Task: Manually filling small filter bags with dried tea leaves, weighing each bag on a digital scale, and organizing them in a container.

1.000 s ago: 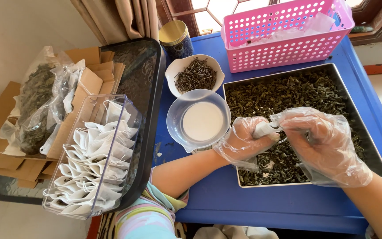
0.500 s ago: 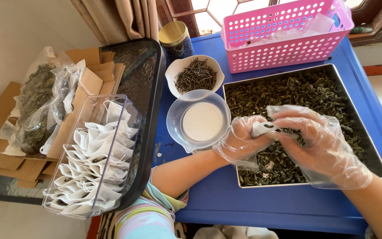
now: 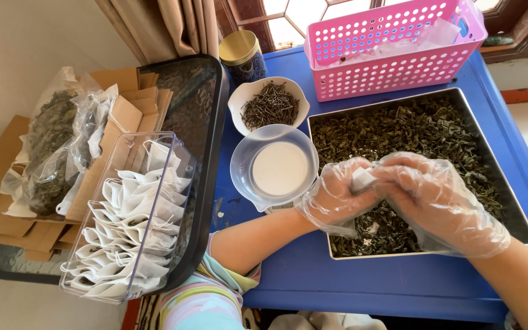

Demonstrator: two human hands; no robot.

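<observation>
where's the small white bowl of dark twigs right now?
In the head view the white bowl sits on the blue table, upper centre, just behind the clear cup, left of the metal tray and in front of the gold-lidded jar.

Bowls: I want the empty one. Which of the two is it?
The clear plastic bowl nearest the left hand; the white bowl holds dark twigs.

Single head-worn view, steeply downward and close over the blue table [image 3: 362,278], facing the window.
</observation>
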